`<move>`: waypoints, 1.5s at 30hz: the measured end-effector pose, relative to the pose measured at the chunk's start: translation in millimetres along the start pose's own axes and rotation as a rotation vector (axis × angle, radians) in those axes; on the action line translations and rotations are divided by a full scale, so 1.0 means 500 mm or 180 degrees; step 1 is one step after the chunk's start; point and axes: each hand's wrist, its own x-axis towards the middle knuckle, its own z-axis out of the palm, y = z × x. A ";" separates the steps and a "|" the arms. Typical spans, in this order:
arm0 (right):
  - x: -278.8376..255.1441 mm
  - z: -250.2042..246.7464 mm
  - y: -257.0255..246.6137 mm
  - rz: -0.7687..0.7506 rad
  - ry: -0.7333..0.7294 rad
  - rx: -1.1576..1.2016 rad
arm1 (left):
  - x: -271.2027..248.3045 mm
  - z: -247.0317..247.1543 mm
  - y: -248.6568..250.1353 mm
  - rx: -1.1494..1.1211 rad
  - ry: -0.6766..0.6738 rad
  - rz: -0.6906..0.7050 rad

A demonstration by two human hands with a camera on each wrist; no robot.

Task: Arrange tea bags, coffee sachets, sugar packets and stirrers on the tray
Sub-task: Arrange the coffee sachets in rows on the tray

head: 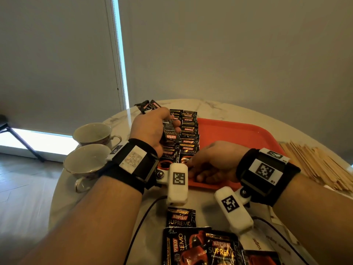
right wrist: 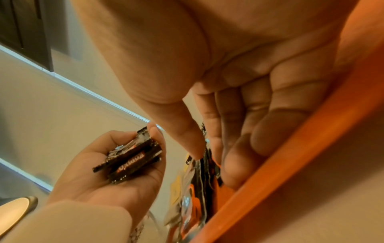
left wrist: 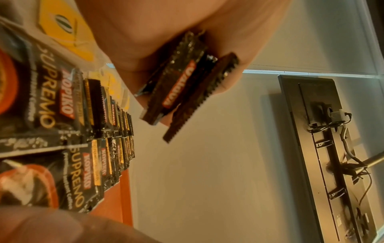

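Observation:
My left hand grips a small stack of black Kopiko coffee sachets, held above the left side of the orange tray. Two rows of overlapping coffee sachets lie along the tray's left part. My right hand is low at the tray's front left corner. Its thumb and fingers pinch the nearest coffee sachet at the near end of the rows. Wooden stirrers lie in a heap right of the tray. White sugar packets sit at the front right.
Two teacups stand left of the tray near the round table's edge. Several loose coffee sachets lie at the front of the table. Yellow tea bags lie beside the rows. The tray's right half is bare orange.

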 end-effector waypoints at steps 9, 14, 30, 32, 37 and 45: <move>0.012 0.002 -0.007 -0.0108 0.0108 0.0038 | 0.000 -0.001 -0.001 0.0075 0.0009 -0.0083; 0.016 -0.001 0.000 -0.0180 0.0077 0.0186 | -0.006 0.005 0.000 0.0377 0.0006 -0.0140; 0.024 -0.040 -0.027 -0.1449 0.0247 0.1432 | -0.028 0.025 -0.008 0.0008 -0.0289 -0.0441; 0.029 -0.053 -0.029 -0.1561 0.0451 0.1704 | -0.028 0.027 -0.006 0.0010 -0.0321 -0.0445; 0.043 -0.070 -0.032 -0.1863 0.0930 0.1971 | -0.042 0.039 -0.018 0.0251 -0.0499 -0.0401; 0.043 -0.069 -0.025 -0.2522 0.1170 0.1750 | -0.042 0.035 -0.006 -0.0473 -0.0670 -0.0545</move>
